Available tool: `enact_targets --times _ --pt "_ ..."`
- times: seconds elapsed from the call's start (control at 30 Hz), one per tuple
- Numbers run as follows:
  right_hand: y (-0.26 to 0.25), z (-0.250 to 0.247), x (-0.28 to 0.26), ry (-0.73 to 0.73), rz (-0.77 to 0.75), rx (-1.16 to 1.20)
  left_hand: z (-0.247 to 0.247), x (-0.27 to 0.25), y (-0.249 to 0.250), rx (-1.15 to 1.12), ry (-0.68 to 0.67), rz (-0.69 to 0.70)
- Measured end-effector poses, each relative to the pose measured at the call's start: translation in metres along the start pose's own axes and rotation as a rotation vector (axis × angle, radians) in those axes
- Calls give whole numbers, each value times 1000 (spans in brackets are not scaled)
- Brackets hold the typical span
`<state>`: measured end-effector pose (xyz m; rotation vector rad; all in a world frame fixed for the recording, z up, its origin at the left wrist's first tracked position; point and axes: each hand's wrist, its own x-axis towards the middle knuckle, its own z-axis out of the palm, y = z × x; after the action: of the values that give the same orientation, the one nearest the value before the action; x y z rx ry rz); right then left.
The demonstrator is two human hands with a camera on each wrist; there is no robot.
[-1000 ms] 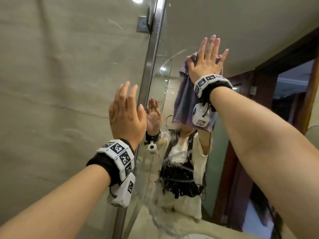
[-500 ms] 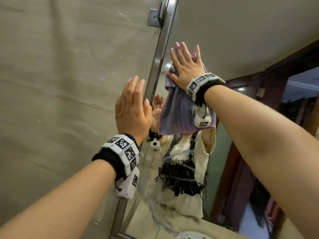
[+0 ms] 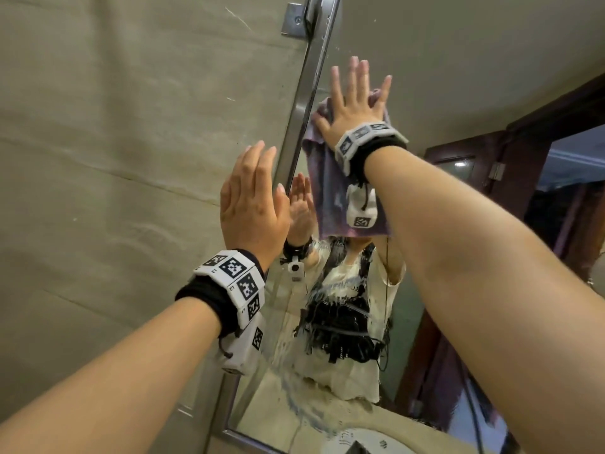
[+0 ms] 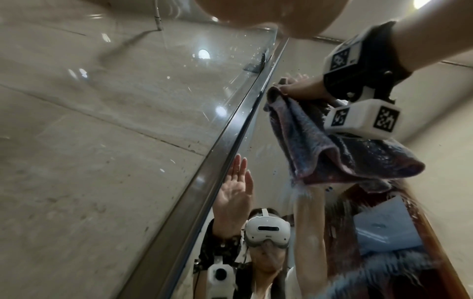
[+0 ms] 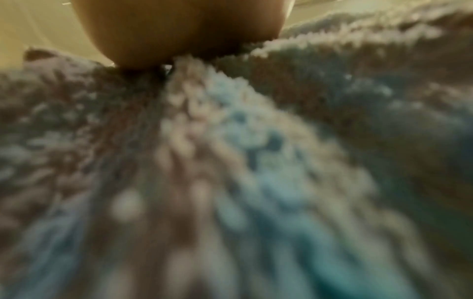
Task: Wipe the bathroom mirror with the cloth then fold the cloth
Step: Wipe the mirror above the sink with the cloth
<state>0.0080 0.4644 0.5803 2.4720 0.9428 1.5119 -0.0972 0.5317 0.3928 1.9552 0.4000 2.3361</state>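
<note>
— Beige wall tile (image 3: 124, 132) fills everything left of the hands, right?

— Yes, with a metal mirror frame (image 3: 302, 103) running up between the two hands. What is the right hand (image 3: 355, 106) doing?

— It is spread flat, fingers straight and fanned, palm pressing the purple cloth (image 3: 330, 191) against the bathroom mirror (image 3: 458, 60). It pins the cloth rather than curling round it; only the thumb lies along the cloth's upper left edge.

— And the cloth itself?

— It hangs down from under that palm, past the wrist band (image 3: 366, 136), loose and draped. From the left wrist camera its lower fold bulges away from the glass. The right wrist view is nearly all blurred terry pile, blue and mauve.

— The left hand (image 3: 252, 204)?

— Raised below and left of the right one, fingers straight and together, holding nothing. It stands right at the frame; its reflection meets it in the glass, but whether the palm truly touches I cannot tell.

— Farther out?

— A metal bracket (image 3: 296, 19) sits on the frame above both hands. Below the right forearm the glass carries streaky wet smears (image 3: 294, 398), and a dark wooden door frame (image 3: 530, 152) shows reflected beyond the right arm.
</note>
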Motion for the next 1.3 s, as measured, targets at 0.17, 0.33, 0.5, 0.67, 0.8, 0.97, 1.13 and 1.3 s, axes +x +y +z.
enact_targets --times 0.17,0.33,0.5,0.67,0.8,0.97,1.13,1.3 --pt "-28 22 -18 14 -97 -23 -5 0 -1 5 -40 2" --pt "-10 20 -34 -22 -220 134 -9 1 2 -1 -68 -9" --pt "11 21 -46 5 -299 457 -10 2 4 -19 -70 -26" --pt "27 19 -52 163 -412 -115 -9 1 1 -13 -61 -5" --pt "29 20 -63 308 -493 -226 -10 0 0 -10 -60 12" --pt "29 32 -75 337 -504 -148 -11 -1 0 -21 -77 10" --pt "5 42 -90 123 -352 -214 -10 0 1 -37 -68 3" --pt "-21 58 -88 37 -153 -83 -12 -1 -1 -51 -84 22"
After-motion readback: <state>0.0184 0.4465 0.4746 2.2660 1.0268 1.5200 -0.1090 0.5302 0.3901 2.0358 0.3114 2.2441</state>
